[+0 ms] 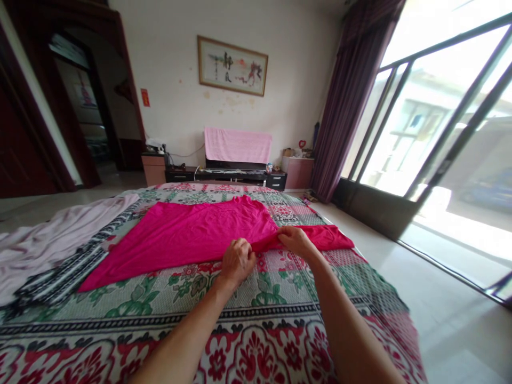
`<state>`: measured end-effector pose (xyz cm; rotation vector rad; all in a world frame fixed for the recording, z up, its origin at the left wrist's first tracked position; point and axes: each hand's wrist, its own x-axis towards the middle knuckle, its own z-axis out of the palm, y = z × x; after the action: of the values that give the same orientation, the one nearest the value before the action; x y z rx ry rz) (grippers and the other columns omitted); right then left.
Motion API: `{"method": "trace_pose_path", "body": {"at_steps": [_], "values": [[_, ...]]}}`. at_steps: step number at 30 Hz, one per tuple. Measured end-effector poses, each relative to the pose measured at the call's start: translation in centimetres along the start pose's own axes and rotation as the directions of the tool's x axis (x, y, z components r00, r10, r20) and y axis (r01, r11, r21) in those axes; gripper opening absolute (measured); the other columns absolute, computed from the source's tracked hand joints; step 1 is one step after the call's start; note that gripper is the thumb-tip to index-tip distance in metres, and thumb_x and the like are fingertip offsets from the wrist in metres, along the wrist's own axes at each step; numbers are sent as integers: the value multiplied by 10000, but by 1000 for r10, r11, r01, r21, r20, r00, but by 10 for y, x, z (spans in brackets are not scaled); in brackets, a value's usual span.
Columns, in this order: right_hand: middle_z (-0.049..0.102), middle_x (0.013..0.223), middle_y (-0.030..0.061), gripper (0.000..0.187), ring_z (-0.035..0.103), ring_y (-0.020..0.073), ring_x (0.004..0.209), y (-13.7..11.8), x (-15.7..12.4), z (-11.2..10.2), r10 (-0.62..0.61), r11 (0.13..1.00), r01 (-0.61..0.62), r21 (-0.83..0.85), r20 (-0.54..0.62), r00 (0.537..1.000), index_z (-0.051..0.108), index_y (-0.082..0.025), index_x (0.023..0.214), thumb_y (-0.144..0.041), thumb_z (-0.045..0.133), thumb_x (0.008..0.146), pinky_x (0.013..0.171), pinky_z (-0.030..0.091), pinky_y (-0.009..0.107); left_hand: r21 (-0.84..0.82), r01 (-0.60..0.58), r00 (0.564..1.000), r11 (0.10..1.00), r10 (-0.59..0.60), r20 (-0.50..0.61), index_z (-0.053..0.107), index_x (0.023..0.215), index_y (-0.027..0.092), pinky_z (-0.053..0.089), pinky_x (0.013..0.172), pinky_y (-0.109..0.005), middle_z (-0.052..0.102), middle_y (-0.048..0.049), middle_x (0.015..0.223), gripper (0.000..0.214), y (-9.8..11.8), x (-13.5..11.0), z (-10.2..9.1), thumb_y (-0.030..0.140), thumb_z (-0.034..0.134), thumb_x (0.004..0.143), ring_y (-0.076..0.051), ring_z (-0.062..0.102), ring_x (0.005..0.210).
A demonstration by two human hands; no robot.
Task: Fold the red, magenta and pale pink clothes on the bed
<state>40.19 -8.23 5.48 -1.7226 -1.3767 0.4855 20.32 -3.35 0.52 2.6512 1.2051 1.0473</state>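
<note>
A bright pink long-sleeved shirt [192, 229] lies spread on a patterned bedspread [272, 314], its hem towards the left. One sleeve, a redder pink, stretches out to the right. My left hand [239, 260] is closed on the shirt's near edge, where the body meets the sleeve. Just to its right, my right hand [296, 240] pinches the upper part of that sleeve. Between the two hands the cloth is bunched into a narrow strip. The fingertips of both hands are partly hidden.
Left of the shirt lies a crumpled pale cloth [60, 234] with a black-and-white striped cloth [64, 274] beside it. Past the bed's far edge stands a low black cabinet [180, 176] with a pink towel [238, 145] above it. Glass doors [424, 122] are on the right.
</note>
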Motion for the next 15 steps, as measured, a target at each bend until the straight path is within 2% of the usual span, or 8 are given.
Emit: {"method": "trace_pose_path", "body": {"at_steps": [2,5,8,12,15], "values": [[649,686,-7,222,589,118,625,2,1,2,-108,994,107,-23,-30,994,628,-160,857,-203,524,666,566,456,200,-63,93,995,994,-95,-23,575,695,185,390,742,-269,602,-35,765,104,-4,3,0,180,518,781,-163,545,792],[669,793,14,301,615,140,729,7,4,7,-223,975,223,19,-6,975,621,-159,924,-170,541,634,663,485,241,-148,206,977,967,-211,-19,580,693,180,384,697,-251,618,-19,718,113,-6,8,0,207,523,787,-141,561,717],[674,848,20,375,617,138,767,10,5,10,-289,957,289,26,10,957,620,-163,963,-118,504,609,719,485,258,-190,250,967,949,-256,-8,583,687,180,376,675,-243,633,-11,703,111,-6,9,-3,213,534,781,-128,567,679],[680,789,10,345,601,138,725,8,2,7,-280,947,264,-185,-67,958,663,-175,892,-108,476,610,684,459,234,-152,217,974,964,-224,-32,577,679,180,381,678,-245,625,-17,708,106,-5,8,-7,207,531,771,-135,564,695],[676,705,-4,328,591,131,668,4,-1,1,-267,923,239,-303,-55,962,692,-180,818,-99,448,614,658,437,213,-84,84,995,993,-88,-48,569,675,186,392,713,-253,607,-25,723,93,-9,6,-13,188,523,756,-152,555,748]]}}
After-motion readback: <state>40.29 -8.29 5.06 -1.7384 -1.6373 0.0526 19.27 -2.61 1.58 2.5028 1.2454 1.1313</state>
